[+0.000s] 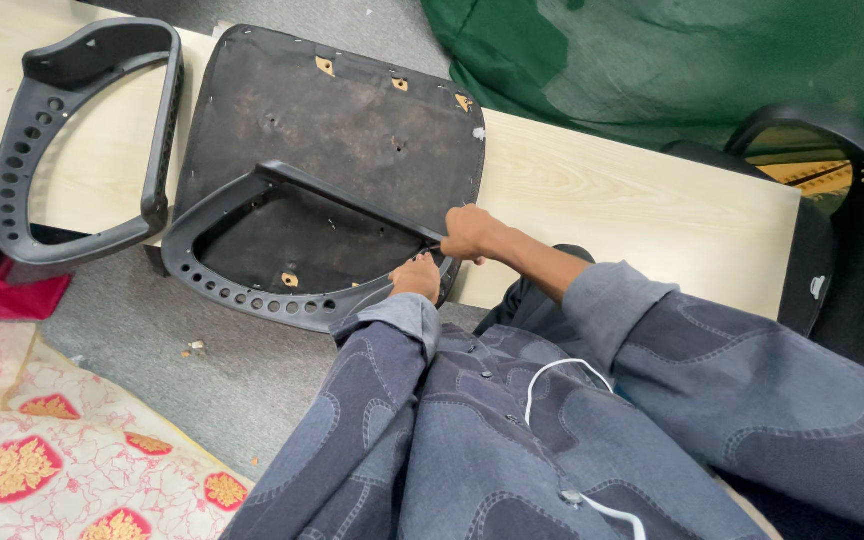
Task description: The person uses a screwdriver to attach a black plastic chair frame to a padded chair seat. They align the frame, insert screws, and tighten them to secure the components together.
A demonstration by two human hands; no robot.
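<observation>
A spare grey armrest (72, 140) lies at the board's (632, 200) left end. Beside it, the upturned seat pan (342, 130) overhangs the near edge. The left hand (417, 277) and right hand (467, 233) both clench the second armrest (282, 250) resting on the pan.

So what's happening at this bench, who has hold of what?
A person is working on an upturned chair seat pan lying on a pale wooden board. Both hands grip one end of a black plastic armrest set against the seat's underside: the left hand lower, the right hand just above it. A second armrest lies untouched on the board further left. Green cloth and another chair sit beyond.
</observation>
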